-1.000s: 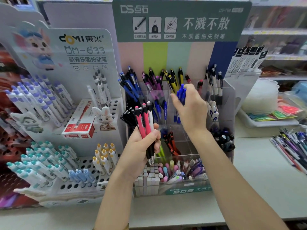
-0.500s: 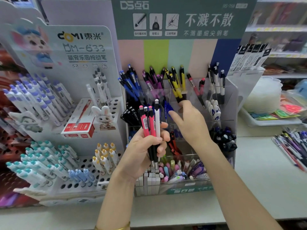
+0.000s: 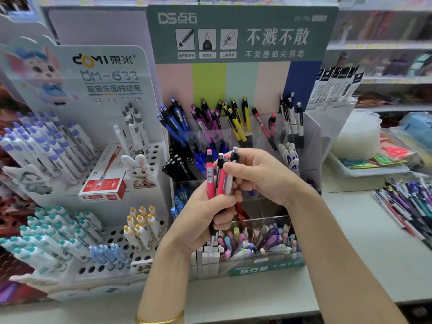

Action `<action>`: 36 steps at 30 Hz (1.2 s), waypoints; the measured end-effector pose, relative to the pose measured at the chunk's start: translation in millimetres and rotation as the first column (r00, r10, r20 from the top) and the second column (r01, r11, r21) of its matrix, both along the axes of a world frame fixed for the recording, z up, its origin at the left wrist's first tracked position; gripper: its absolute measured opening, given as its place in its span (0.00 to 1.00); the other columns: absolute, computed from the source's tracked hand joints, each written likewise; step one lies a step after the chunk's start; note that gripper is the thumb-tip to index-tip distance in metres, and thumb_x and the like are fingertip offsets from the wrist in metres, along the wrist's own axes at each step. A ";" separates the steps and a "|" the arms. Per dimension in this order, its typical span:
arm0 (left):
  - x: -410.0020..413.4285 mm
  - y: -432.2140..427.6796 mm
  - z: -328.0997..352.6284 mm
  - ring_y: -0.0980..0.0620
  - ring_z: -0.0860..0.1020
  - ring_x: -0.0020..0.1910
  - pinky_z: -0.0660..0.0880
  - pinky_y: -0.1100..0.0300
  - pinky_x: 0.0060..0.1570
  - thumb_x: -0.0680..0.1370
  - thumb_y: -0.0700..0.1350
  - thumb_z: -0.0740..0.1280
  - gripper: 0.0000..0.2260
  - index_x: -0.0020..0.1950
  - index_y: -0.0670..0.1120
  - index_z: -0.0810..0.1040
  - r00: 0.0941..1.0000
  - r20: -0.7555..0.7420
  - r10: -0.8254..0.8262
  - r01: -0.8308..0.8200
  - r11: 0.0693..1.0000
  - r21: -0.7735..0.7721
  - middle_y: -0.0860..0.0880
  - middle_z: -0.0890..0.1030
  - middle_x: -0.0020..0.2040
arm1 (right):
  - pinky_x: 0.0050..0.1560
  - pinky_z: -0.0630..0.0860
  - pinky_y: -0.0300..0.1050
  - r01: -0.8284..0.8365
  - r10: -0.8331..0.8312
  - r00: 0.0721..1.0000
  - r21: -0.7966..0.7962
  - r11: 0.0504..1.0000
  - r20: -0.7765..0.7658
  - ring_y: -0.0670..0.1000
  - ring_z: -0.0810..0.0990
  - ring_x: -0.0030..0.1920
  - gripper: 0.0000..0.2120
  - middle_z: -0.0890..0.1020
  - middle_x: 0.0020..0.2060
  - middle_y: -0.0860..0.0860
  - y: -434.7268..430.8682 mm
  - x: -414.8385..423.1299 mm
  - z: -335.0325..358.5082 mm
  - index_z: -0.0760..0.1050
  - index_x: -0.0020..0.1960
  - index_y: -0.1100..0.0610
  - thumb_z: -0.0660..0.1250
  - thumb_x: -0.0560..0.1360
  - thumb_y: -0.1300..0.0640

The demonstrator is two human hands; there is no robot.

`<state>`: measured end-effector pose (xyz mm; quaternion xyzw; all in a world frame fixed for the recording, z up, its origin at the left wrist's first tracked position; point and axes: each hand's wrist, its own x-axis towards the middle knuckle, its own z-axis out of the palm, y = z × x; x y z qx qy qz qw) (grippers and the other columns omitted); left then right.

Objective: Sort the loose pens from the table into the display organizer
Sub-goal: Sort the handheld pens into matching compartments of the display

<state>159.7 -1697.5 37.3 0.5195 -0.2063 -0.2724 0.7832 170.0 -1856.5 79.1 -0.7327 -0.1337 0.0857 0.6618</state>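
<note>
On the left of the counter (image 3: 257, 293) stands a white rack (image 3: 145, 232) of capped pens. Just right of it, in front of the clear display organizer (image 3: 311, 127), the left hand (image 3: 205, 216) is clenched around a bunch of pink and white pens (image 3: 219, 176), held upright. The right hand (image 3: 261, 174) meets it, thumb and fingers pinching the top of that bunch. Far right, loose pens (image 3: 406, 202) lie heaped on the counter.
</note>
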 end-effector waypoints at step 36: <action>48.2 -153.3 50.6 0.55 0.62 0.23 0.56 0.66 0.20 0.72 0.37 0.62 0.07 0.48 0.43 0.67 0.935 -0.050 0.352 -0.341 0.928 0.151 0.48 0.69 0.32 | 0.39 0.61 0.39 0.785 -0.403 0.548 -0.285 0.550 0.733 0.51 0.71 0.42 0.07 0.75 0.41 0.52 -145.6 66.8 61.9 0.73 0.51 0.63 0.66 0.77 0.59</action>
